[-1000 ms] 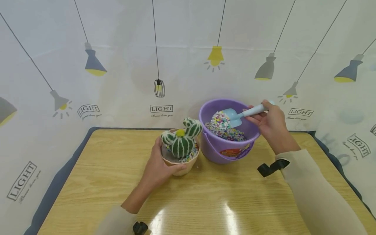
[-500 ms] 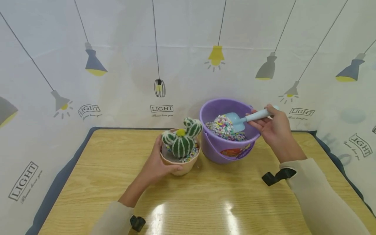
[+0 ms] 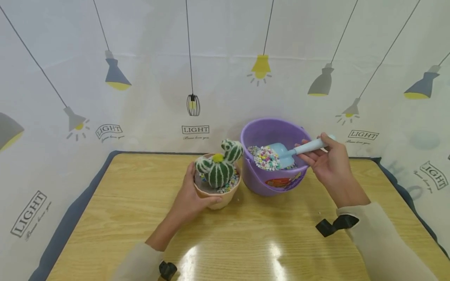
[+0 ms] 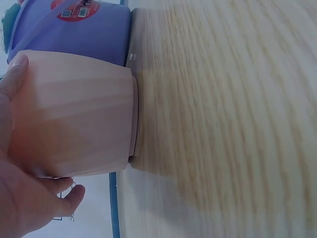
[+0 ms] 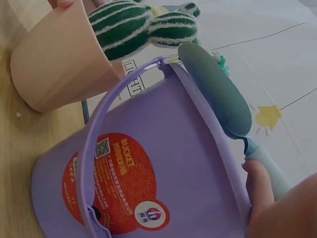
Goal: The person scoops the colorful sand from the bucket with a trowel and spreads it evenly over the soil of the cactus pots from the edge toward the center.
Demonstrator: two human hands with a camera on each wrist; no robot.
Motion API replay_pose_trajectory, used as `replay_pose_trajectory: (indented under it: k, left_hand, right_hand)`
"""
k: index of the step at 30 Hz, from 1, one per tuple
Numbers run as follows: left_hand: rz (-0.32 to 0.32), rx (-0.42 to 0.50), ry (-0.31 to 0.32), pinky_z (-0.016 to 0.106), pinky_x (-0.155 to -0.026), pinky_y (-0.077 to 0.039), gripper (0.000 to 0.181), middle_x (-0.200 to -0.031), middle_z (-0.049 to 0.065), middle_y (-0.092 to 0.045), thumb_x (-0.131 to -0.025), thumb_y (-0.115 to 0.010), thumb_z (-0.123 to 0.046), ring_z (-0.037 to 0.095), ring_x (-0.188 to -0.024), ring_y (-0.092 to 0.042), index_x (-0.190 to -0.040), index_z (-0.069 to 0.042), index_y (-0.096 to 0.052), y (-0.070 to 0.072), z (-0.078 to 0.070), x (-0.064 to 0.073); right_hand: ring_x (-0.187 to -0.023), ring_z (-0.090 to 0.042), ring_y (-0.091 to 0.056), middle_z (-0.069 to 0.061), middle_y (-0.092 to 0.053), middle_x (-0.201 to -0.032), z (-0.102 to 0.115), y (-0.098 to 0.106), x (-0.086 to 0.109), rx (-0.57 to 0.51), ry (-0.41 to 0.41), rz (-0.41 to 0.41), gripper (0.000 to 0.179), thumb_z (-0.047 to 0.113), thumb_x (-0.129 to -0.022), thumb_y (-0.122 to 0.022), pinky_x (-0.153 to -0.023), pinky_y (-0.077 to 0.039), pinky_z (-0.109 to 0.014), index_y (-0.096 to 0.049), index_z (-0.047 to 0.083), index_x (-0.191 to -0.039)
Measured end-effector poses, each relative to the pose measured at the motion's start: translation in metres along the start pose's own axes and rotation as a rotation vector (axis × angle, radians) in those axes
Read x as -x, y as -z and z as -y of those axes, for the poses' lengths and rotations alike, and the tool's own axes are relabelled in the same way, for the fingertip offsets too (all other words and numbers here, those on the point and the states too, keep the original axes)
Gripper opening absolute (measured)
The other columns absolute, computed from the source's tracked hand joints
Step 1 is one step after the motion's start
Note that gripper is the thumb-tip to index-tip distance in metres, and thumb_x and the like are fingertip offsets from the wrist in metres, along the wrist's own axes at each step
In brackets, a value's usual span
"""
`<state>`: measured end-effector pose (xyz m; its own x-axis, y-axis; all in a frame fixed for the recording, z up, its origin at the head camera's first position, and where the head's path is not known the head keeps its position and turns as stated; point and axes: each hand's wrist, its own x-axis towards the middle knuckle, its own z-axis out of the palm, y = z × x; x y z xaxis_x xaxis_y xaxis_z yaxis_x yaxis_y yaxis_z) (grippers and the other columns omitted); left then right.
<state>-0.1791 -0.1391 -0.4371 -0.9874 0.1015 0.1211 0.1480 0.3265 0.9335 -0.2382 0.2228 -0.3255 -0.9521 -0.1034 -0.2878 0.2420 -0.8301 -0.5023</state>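
Note:
My left hand (image 3: 191, 195) grips the side of a peach flowerpot (image 3: 219, 201), thumb in front and fingers round the left side. In the pot stands a green knitted cactus (image 3: 218, 173) with white stripes and a yellow top; colourful pebbles partly surround it. My right hand (image 3: 330, 162) holds the handle of a light blue scoop (image 3: 311, 146), its blade heaped with pebbles (image 3: 265, 158). In the right wrist view the scoop's blade (image 5: 215, 89) shows above the rim of the purple bucket (image 3: 260, 181). Some pebbles inside the bucket are hidden behind the scoop.
The bucket stands close to the pot's right, near the table's back edge. A few small pebbles (image 4: 132, 57) lie on the wooden table (image 3: 239, 242). A white cloth (image 3: 147, 97) printed with lamps hangs behind and at the sides.
My right hand has moved down and slightly right, bringing the loaded scoop lower and nearer the bucket's front. The left hand and the pot have stayed in place.

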Motion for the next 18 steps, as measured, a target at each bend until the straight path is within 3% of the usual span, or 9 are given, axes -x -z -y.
replay_pose_trajectory:
  k: [6, 11, 18]
  left_hand:
    - [-0.028, -0.013, 0.009, 0.045, -0.117, -0.025, 0.12, -0.153, 0.004, -0.033, -0.065, -0.092, -0.03, 0.024, -0.14, -0.033, -0.154, -0.026, -0.012, -0.003, -0.001, 0.0]
    - [-0.065, -0.031, 0.01, 0.044, -0.116, -0.027, 0.122, -0.151, -0.001, -0.033, -0.062, -0.091, -0.044, 0.02, -0.139, -0.034, -0.153, -0.032, -0.011, -0.006, 0.003, 0.002]
    - [-0.125, -0.097, 0.061, 0.048, -0.115, -0.027, 0.131, -0.156, 0.008, -0.028, -0.06, -0.089, -0.052, 0.028, -0.14, -0.033, -0.156, -0.026, -0.004, -0.012, 0.003, 0.005]
  right_hand:
    - [-0.095, -0.046, -0.067, -0.027, -0.059, -0.103, -0.008, 0.002, 0.007, 0.013, 0.012, 0.02, 0.015, 0.018, -0.101, -0.053, -0.08, -0.053, -0.06, -0.041, 0.01, -0.106]
    - [-0.096, -0.044, -0.067, -0.028, -0.061, -0.102, -0.016, 0.002, 0.014, 0.029, 0.029, 0.032, 0.027, 0.019, -0.101, -0.053, -0.079, -0.055, -0.057, -0.032, 0.016, -0.118]
    - [-0.095, -0.045, -0.067, -0.027, -0.059, -0.104, -0.03, 0.006, 0.025, 0.02, 0.065, 0.044, 0.038, 0.019, -0.101, -0.051, -0.078, -0.056, -0.054, -0.023, 0.02, -0.127]
